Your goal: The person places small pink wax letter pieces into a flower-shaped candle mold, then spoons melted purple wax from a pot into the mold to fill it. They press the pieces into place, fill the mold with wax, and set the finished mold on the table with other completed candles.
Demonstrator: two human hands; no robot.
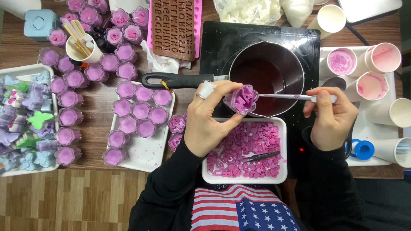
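A saucepan is set on a hob at the far middle of the counter, its handle pointed left. Just near of it, a tray of small letter pieces is placed, with tweezers laid in it. A tray of filled moulds lies to the left, paper cups to the right.

Flower-shaped mould in left hand

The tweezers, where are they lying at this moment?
In the head view, the tweezers lie in the white tray of pink wax letters, low centre-right, below the saucepan and between the two hands.
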